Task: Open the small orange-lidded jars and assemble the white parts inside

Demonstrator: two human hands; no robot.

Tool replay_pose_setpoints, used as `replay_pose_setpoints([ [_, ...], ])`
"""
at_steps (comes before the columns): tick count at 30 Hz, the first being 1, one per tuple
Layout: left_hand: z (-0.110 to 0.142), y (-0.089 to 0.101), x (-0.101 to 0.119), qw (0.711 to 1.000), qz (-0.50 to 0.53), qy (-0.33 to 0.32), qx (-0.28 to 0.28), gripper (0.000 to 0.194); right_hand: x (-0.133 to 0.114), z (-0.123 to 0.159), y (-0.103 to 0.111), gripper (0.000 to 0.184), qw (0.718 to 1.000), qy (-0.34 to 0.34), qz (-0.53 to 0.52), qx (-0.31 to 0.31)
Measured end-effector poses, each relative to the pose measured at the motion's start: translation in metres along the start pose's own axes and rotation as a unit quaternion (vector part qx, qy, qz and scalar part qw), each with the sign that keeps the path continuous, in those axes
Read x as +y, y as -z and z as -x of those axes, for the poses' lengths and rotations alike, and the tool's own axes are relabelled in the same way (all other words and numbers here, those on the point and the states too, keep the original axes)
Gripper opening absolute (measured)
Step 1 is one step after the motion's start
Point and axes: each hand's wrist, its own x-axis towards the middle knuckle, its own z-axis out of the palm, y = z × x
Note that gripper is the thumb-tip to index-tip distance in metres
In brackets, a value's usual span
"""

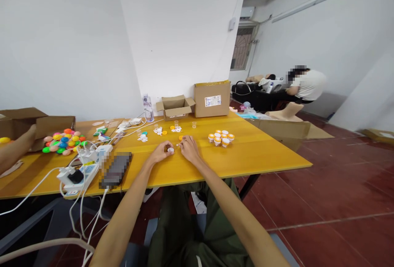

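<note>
Cup [170, 150], small and pale, sits between the curled fingers of the left hand [160, 153] and wants a light, steady pinch, while the right hand [190, 149] bunches its fingers narrow, their hold unclear, with the table's [255, 152] front edge under both forearms and room before the orange-rimmed jars [221, 138].

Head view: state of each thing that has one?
Left hand, fingers around small pale piece
Right hand, fingers bent
Orange-and-white pieces, clustered
Small cardboard box, flaps open
Larger labelled box, closed
Leftmost cardboard box, open
Water bottle, upright
Smartphone, flat, cable attached
Power strip, plugs inserted
Plastic balls, heaped
</note>
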Motion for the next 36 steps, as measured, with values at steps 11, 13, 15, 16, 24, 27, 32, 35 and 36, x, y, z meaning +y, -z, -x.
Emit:
replay_pose_setpoints([
  [11,-0.001,-0.002,0.007,0.999,0.02,0.013,0.023,0.021,0.003,0.0,0.0,0.015,1.0,-0.009,0.014,0.01],
  [13,-0.002,-0.001,0.008,0.999,0.024,0.015,0.033,0.022,0.003,0.001,0.0,0.016,1.0,-0.001,0.011,0.017],
  [15,-0.003,0.001,0.007,0.998,0.021,0.019,0.048,0.021,0.002,0.001,0.0,0.015,1.0,0.015,0.007,0.023],
  [16,-0.004,0.001,0.007,0.998,0.019,0.021,0.057,0.021,0.002,0.001,0.0,0.015,0.999,0.026,0.005,0.025],
  [24,-0.007,0.008,-0.01,0.991,-0.003,0.054,0.121,0.014,-0.009,0.005,0.008,0.015,0.99,0.14,-0.007,0.014],
  [27,-0.005,0.007,-0.011,0.992,-0.02,0.048,0.112,0.012,-0.013,0.007,0.01,0.014,0.985,0.174,-0.017,0.012],
  [32,-0.004,0.005,-0.01,0.995,-0.024,0.032,0.086,0.014,-0.015,0.005,0.012,0.022,0.977,0.212,-0.021,-0.014],
  [35,-0.004,0.004,-0.013,0.997,-0.029,0.029,0.071,0.019,-0.016,0.004,0.013,0.022,0.973,0.23,-0.021,-0.028],
  [36,-0.004,0.003,-0.014,0.997,-0.034,0.025,0.065,0.02,-0.015,0.003,0.013,0.022,0.972,0.231,-0.021,-0.03],
])
